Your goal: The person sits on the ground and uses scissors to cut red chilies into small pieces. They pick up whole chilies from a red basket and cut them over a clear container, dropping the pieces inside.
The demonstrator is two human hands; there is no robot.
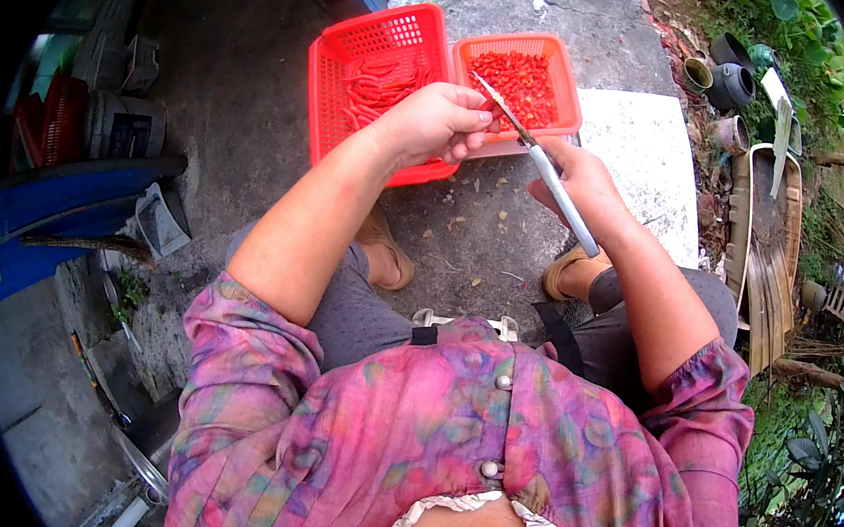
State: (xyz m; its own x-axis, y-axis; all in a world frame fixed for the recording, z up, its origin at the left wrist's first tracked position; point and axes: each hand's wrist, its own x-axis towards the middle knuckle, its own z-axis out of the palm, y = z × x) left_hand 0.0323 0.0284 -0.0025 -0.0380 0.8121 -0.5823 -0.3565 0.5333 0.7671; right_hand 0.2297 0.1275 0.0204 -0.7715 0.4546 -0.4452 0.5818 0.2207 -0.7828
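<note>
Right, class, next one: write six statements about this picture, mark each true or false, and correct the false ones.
1. The right hand holds scissors. True.
2. The larger red basket stands left of the smaller basket. True.
3. The larger red basket contains only chopped pieces. False: it contains whole red peppers.
4. Cut red pieces lie in the smaller basket. True.
5. Nothing lies right of the smaller basket. False: a flat white surface does.
6. The person wears plain white. False: they wear a patterned pink-and-purple shirt.
</note>
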